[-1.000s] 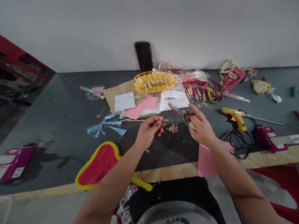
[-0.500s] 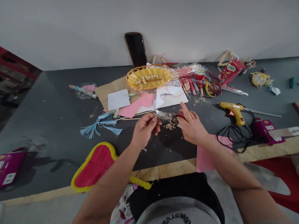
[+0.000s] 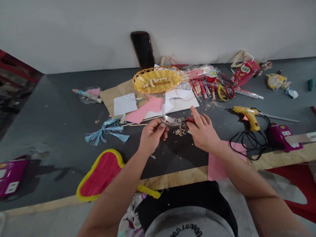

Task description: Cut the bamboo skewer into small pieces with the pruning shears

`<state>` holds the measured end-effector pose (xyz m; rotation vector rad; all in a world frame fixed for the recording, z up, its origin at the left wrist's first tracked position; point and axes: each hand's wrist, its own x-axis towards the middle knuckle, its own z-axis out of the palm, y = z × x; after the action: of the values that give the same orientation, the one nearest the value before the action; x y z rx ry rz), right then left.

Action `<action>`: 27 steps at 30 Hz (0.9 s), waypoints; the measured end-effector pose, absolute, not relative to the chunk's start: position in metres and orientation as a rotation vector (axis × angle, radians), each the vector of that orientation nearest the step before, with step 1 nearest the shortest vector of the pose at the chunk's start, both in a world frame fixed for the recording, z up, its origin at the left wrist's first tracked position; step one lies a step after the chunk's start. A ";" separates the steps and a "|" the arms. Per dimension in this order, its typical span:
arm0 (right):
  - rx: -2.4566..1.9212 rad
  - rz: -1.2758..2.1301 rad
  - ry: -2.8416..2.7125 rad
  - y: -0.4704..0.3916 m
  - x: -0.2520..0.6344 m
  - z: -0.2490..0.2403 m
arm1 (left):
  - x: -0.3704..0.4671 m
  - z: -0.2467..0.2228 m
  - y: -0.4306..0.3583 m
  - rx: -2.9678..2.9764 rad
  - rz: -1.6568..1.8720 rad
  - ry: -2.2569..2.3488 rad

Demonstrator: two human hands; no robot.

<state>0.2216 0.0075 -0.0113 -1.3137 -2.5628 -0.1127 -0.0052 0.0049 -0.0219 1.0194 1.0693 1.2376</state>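
Observation:
My right hand [image 3: 203,133] is wrapped round the red handles of metal pruning shears [image 3: 175,121], index finger raised. The shears' blades are parted and point left. My left hand [image 3: 152,135] is pinched at the blade tips around a thin wooden stick [image 3: 148,119], which is mostly hidden by the fingers. Beneath the shears, on the dark table [image 3: 61,115], lies a small pile of cut pieces [image 3: 179,131]. Behind the hands, a yellow basket [image 3: 158,80] holds small pale pieces.
A glue gun [image 3: 248,117] with a black cord lies at the right beside a purple box [image 3: 285,137]. A red and yellow fan [image 3: 102,176] is by my left forearm. Blue tassels [image 3: 105,131], papers, scissors [image 3: 225,92] and a leaning phone [image 3: 142,49] sit farther back.
The shears' blades have opened a little at the left fingertips. Both hands stay nearly in place, and the whole view has shifted slightly.

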 end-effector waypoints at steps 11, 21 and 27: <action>-1.340 -0.067 -2.602 0.008 0.220 -0.010 | -0.005 -0.018 0.003 1.106 1.206 1.083; -1.315 -0.039 -2.592 0.009 0.220 -0.014 | -0.006 -0.022 0.002 1.161 1.178 1.092; -1.278 -0.021 -2.605 0.013 0.221 -0.017 | -0.006 -0.022 0.003 1.152 1.169 1.115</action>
<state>0.2212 0.0130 -0.0172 -1.2781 -2.6049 -0.0205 -0.0057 0.0027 -0.0222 1.1524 1.1150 1.1685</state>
